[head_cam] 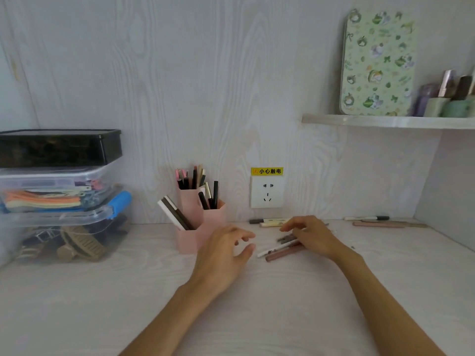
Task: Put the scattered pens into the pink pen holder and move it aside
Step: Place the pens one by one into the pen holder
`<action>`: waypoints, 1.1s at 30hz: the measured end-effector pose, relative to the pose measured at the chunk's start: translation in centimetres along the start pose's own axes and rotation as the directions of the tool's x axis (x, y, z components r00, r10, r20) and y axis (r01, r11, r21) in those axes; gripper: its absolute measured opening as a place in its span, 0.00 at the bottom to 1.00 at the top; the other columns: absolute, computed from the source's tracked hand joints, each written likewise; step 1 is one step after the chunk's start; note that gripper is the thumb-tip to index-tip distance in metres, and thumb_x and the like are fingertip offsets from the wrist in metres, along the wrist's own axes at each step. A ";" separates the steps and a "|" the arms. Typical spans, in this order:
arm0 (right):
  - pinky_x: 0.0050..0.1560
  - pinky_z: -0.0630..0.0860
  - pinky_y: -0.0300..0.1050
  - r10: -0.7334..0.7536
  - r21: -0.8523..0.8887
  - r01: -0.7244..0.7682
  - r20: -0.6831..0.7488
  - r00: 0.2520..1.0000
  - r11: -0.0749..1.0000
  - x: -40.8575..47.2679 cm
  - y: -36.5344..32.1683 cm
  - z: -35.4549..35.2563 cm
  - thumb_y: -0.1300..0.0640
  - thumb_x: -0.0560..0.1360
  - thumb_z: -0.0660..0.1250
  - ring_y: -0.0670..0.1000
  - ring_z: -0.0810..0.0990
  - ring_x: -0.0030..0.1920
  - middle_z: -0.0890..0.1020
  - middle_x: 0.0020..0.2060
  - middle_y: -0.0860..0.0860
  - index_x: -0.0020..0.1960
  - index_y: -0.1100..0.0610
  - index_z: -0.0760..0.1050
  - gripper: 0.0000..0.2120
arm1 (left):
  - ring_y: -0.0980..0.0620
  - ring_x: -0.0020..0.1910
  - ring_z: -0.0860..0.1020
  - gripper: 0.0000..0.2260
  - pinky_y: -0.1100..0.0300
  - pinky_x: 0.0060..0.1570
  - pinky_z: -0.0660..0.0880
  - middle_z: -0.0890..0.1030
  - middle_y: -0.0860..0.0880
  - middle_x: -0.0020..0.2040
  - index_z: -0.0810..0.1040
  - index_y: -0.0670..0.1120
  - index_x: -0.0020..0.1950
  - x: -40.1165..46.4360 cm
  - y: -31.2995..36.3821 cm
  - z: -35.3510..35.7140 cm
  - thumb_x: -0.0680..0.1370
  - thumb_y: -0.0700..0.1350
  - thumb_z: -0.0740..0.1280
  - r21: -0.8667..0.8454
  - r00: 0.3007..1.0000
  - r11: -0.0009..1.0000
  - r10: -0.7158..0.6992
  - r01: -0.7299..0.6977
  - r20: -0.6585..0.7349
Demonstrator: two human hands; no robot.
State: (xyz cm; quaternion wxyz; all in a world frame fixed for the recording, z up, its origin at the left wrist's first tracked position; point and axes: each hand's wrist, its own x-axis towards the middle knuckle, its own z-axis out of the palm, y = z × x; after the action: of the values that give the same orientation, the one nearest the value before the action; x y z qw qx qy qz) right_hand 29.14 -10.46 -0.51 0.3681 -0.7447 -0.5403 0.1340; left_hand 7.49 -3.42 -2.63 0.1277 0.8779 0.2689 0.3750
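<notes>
The pink pen holder (191,219) stands near the back wall, left of centre, with several pens upright in its compartments. My left hand (226,250) hovers just right of it, fingers loosely spread, holding nothing. My right hand (308,233) lies over a small bunch of pens (281,250) on the desk, a white one and a brownish-pink one among them; its fingers reach over them, and the grip is hidden. A dark and a cream pen (272,222) lie below the wall socket. More pens (377,221) lie at the far right by the wall.
Stacked clear storage boxes (59,201) with a black box on top fill the left side. A wall socket (267,191) with a yellow warning label sits behind the pens. A shelf (385,122) at upper right carries a floral tin and small bottles.
</notes>
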 end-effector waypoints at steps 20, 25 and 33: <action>0.56 0.71 0.45 -0.257 -0.205 0.254 0.013 0.966 0.945 -0.2 -1.0 4.4 0.56 0.73 0.66 0.50 0.73 0.55 0.78 0.51 0.48 0.51 0.50 0.77 0.07 | 0.66 0.41 0.75 0.10 0.67 0.34 0.69 0.79 0.62 0.45 0.77 0.56 0.54 0.9 -0.3 -1.9 0.78 0.55 0.58 -0.115 0.918 0.989 -0.133 0.097 -0.373; 0.56 0.71 0.46 -0.243 -0.258 0.238 0.010 0.970 0.937 0.9 -2.1 6.5 0.55 0.74 0.63 0.51 0.73 0.56 0.77 0.53 0.48 0.54 0.53 0.72 0.09 | 0.59 0.41 0.77 0.08 0.59 0.40 0.76 0.78 0.60 0.47 0.77 0.52 0.56 1.2 -0.1 -4.6 0.80 0.51 0.61 -0.176 0.731 0.982 -0.069 -0.070 -0.679; 0.57 0.68 0.47 -0.317 -0.388 0.283 -0.025 0.948 0.877 1.5 -2.1 7.5 0.52 0.77 0.59 0.51 0.71 0.56 0.75 0.56 0.48 0.56 0.51 0.72 0.09 | 0.58 0.47 0.75 0.11 0.69 0.42 0.71 0.77 0.50 0.51 0.76 0.40 0.56 2.0 -3.1 -9.1 0.81 0.46 0.61 -0.113 0.327 0.982 -0.058 -0.150 -0.943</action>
State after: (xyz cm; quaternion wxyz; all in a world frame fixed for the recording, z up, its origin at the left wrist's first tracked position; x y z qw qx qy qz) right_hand 23.76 -5.76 -3.95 0.2565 -0.7140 -0.6482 -0.0648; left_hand 0.83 0.47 3.47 0.0158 0.4895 0.2331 0.8401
